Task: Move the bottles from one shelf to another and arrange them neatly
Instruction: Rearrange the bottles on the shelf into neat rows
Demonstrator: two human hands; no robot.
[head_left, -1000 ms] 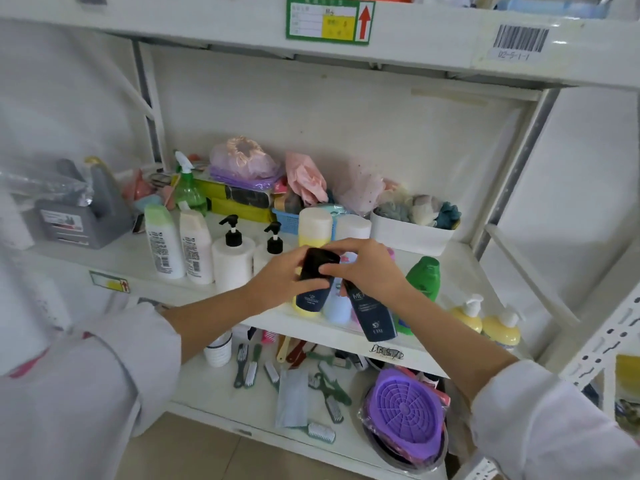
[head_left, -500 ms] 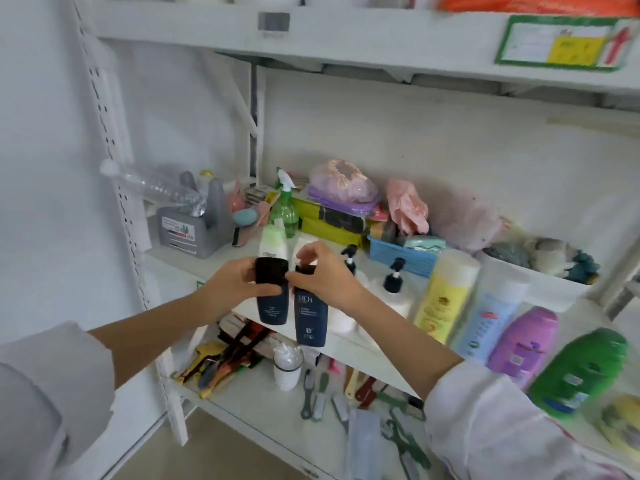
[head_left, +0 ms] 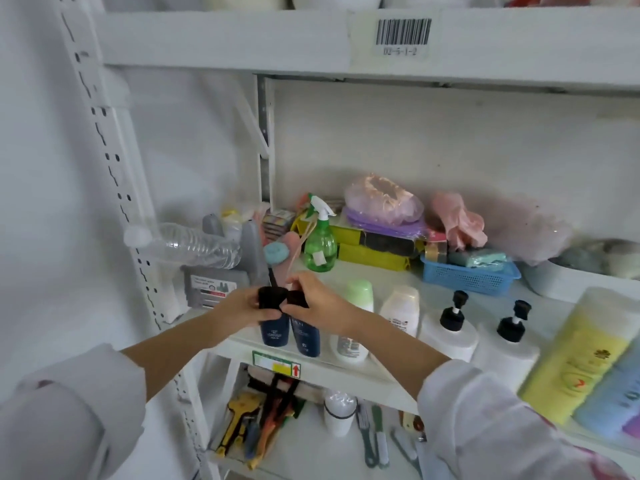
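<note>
Two dark blue bottles with black caps stand side by side at the front left of the middle shelf [head_left: 388,370]. My left hand [head_left: 239,308] grips the cap of the left dark blue bottle [head_left: 274,332]. My right hand [head_left: 318,304] grips the cap of the right dark blue bottle [head_left: 306,337]. Both bottles are upright, their bases at or just above the shelf surface. To their right stand a white bottle with a green cap [head_left: 360,296], a white bottle [head_left: 400,311], two white pump bottles [head_left: 450,332] [head_left: 509,351] and a yellow bottle [head_left: 575,358].
A green spray bottle [head_left: 320,242], a grey caddy [head_left: 214,287] holding an empty clear water bottle [head_left: 194,245], a blue basket [head_left: 467,275] and bagged items fill the back. The shelf below holds brushes and tools [head_left: 263,420]. A perforated white upright [head_left: 114,174] stands left.
Both hands carried the two dark blue bottles leftward along the shelf and lowered them to its front left corner. The view swung left with them.
</note>
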